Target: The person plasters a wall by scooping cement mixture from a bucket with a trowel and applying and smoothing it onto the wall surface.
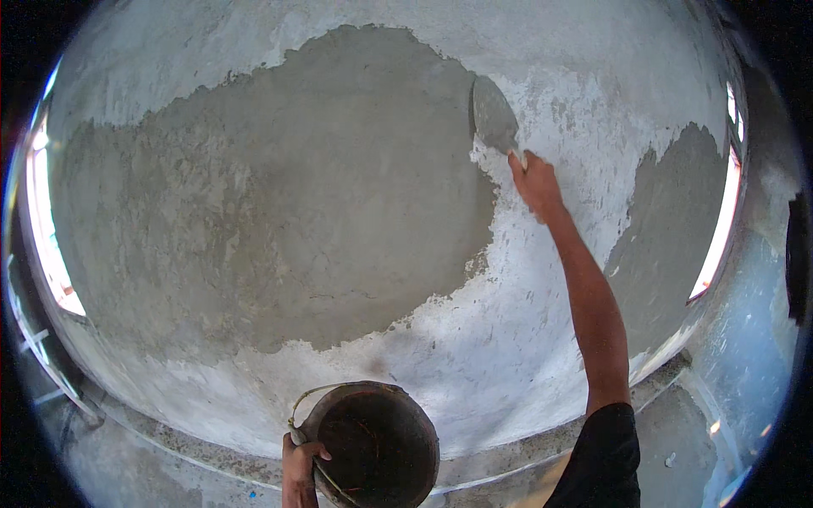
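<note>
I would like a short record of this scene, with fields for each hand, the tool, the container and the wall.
Right hand: raised on an outstretched arm, gripping the trowel handle.
Trowel: blade pressed flat to the wall at the right edge of the wet plaster.
Left hand: holds the rim of the pan.
Pan: round, dark, low in view; contents unclear.
Wall: pale and rough.
Wet plaster: large grey patch across the wall's middle.

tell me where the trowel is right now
In the head view the trowel sits upper centre-right, held by the right hand against the wall, at the right edge of the large grey plaster patch.
</note>
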Available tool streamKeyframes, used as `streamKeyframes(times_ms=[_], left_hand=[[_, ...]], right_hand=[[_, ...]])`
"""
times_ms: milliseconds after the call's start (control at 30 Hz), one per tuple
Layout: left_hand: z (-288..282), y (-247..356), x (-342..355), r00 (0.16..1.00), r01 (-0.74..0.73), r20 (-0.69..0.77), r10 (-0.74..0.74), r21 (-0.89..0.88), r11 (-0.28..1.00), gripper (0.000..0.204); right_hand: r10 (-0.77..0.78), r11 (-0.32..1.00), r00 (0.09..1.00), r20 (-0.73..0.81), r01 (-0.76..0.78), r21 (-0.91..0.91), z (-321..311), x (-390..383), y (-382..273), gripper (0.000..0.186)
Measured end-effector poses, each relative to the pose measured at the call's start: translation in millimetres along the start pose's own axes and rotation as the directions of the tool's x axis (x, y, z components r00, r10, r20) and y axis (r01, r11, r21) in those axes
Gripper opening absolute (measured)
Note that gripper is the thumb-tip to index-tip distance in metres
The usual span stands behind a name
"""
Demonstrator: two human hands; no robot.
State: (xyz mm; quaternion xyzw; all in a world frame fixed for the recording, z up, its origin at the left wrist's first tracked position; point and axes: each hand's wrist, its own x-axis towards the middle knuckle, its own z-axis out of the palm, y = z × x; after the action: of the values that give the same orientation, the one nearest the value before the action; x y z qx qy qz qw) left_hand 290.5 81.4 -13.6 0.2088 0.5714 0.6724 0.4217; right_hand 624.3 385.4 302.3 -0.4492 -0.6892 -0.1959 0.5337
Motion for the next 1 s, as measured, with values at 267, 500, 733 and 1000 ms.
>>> streamKeyframes(times_ms=[267,500,733,1000], left_hand=[[-27,6,0,0.997,0.036,-0.063,-0.034,0.030,0.999,0.050],[-52,11,9,0.999,0.021,-0.045,-0.018,0.061,0.998,0.050],[-73,23,19,1.000,0.008,-0.025,-0.007,0.033,0.999,0.046],[-98,35,6,1.000,0.003,-0.028,-0.003,-0.009,1.000,0.047]], right_hand=[[0.037,0.997,0.892,0.450,-0.064,0.044,-1,-94,-32,0.044],[0.040,0.998,0.994,0.099,-0.045,0.049,-23,-4,-59,0.050],[0.032,0.999,0.994,0.105,-0.035,0.025,44,-24,-79,0.048],[0.061,0.979,0.976,0.209,-0.100,0.179,9,-51,-110,0.045]])
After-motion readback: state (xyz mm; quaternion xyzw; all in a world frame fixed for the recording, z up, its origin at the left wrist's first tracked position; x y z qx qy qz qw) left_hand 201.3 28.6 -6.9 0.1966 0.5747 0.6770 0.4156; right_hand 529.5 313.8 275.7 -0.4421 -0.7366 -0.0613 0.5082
